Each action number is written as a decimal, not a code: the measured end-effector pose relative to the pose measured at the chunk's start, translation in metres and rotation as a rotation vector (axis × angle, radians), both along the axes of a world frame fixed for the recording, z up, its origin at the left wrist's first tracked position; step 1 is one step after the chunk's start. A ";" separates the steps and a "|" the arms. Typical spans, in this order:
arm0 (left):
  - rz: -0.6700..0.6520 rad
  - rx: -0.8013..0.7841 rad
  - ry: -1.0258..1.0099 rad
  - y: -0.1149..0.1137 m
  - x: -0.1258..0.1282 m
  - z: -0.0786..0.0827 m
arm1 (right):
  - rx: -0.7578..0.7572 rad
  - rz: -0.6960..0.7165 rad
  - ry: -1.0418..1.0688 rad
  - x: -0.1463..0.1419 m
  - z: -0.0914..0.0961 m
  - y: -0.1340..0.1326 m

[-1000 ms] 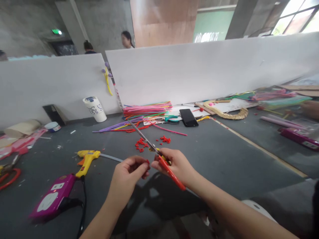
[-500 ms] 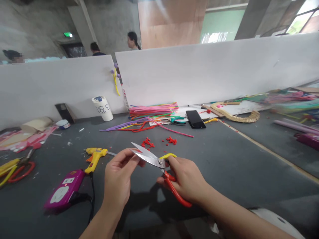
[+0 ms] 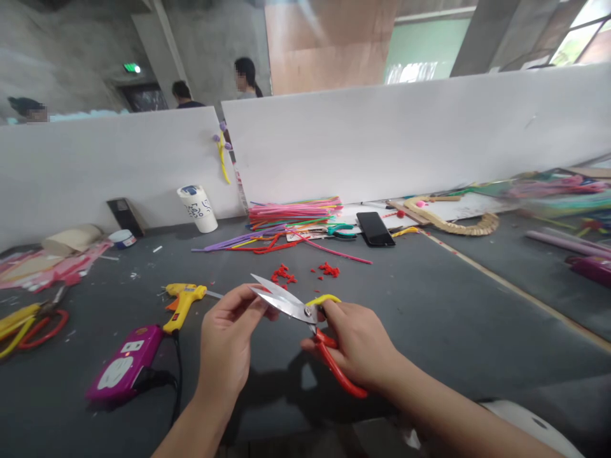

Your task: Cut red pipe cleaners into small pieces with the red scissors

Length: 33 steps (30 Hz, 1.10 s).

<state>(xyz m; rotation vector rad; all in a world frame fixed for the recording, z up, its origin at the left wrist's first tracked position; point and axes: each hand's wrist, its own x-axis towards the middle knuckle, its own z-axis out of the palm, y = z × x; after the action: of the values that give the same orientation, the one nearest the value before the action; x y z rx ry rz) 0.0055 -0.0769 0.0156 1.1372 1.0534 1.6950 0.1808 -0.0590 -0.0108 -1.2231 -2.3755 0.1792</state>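
Scissors [image 3: 308, 312], silver blades [image 3: 284, 304] parted; right fingers [image 3: 308, 345] wrap the red handle [image 3: 342, 375], left fingers [image 3: 235, 296] press together, anything between them hidden.

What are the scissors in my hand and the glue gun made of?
Scissors: blades look like polished steel, silvery and catching light; the glossy red handle is probably plastic or plastic-coated. Glue gun: likely hard plastic, given its smooth yellow body.
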 end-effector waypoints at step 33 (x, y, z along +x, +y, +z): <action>-0.045 -0.162 0.498 -0.001 0.010 -0.002 | -0.586 -0.014 0.637 -0.004 0.013 0.010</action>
<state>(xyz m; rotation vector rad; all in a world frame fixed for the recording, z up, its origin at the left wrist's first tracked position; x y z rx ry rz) 0.0150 -0.0778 0.0133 1.5018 1.4261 1.2889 0.1765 -0.0494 0.0021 -1.1773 -1.7914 1.1403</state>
